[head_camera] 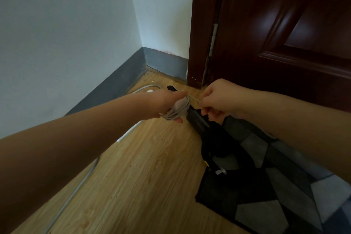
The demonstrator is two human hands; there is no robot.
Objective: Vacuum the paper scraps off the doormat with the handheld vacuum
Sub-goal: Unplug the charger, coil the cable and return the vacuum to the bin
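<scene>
Both hands are busy with a thin white cord, not with the cleaning itself. The left hand (167, 103) has a bundle of white cord loops (178, 109) wound around its fingers, which curl through the coil, while the right hand (218, 100) pinches the loose end of that cord between thumb and fingertips, just beside the bundle. Below and between the hands, the dark handheld vacuum (205, 131) lies on the floor, its body resting at the near edge of the grey-and-black patterned doormat (275, 195) in front of the dark red wooden door (284, 24); neither hand touches it. At least one small white paper scrap (220, 172) lies on the mat close to the vacuum, so the sweeping looks unfinished, or not yet begun. Whether the cord belongs to the vacuum cannot be told; a second pale cable (79, 182) runs along the light wooden laminate floor (142, 176) by the grey skirting. By this reading the task is at a cord-handling stage: what is left is to free a hand, grip the vacuum and pass it over the mat.
</scene>
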